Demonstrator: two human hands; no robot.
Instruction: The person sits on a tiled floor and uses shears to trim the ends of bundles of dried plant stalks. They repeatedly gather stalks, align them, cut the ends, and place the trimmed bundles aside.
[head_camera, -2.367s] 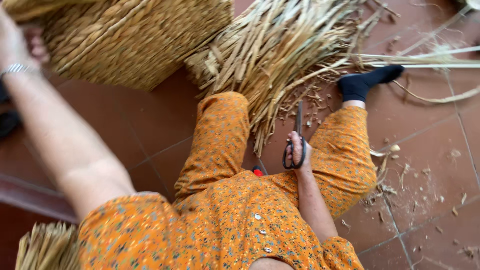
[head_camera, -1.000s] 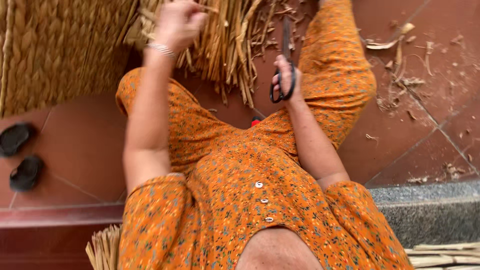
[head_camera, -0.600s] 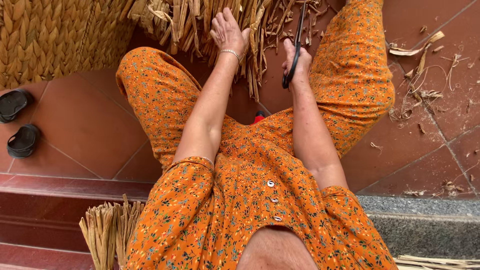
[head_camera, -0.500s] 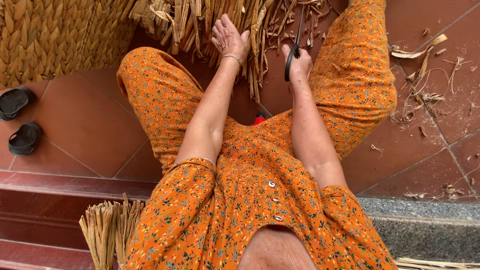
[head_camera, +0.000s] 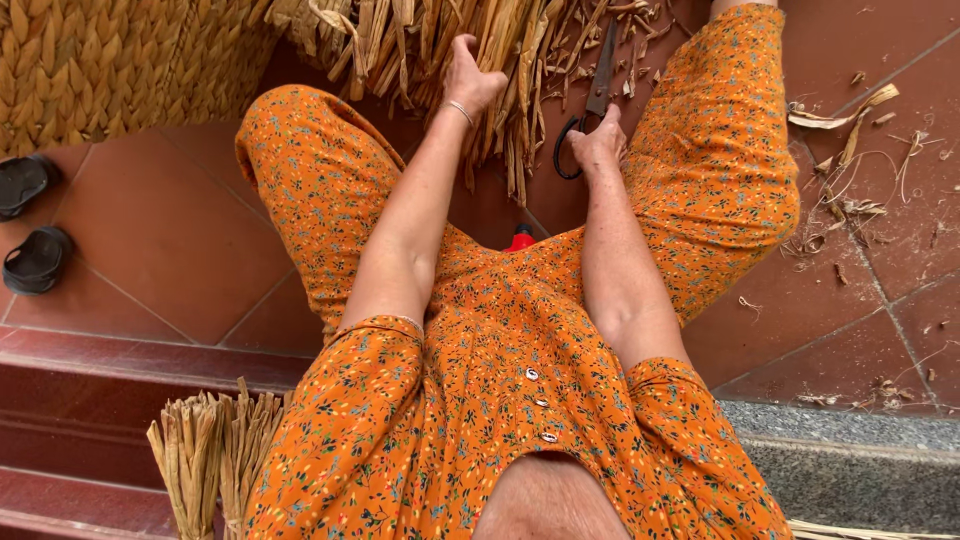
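My left hand (head_camera: 470, 78), a thin bracelet on its wrist, is closed around dried straw strands (head_camera: 500, 60) that hang from a loose bundle at the top of the view. My right hand (head_camera: 598, 143) holds black-handled scissors (head_camera: 590, 105), blades pointing up toward the same strands. Both hands work between my knees, over my orange floral clothing. A woven straw basket (head_camera: 110, 60) fills the top left corner.
Two black sandals (head_camera: 35, 225) lie on the red floor tiles at the left. A tied bunch of straw (head_camera: 205, 450) stands by the red step at the bottom left. Straw scraps (head_camera: 850, 170) litter the tiles at right. A small red object (head_camera: 520, 240) shows between my legs.
My left arm came down from the woven basket to the loose straw between my knees and closed on the strands. My right hand kept the scissors and moved up beside it.
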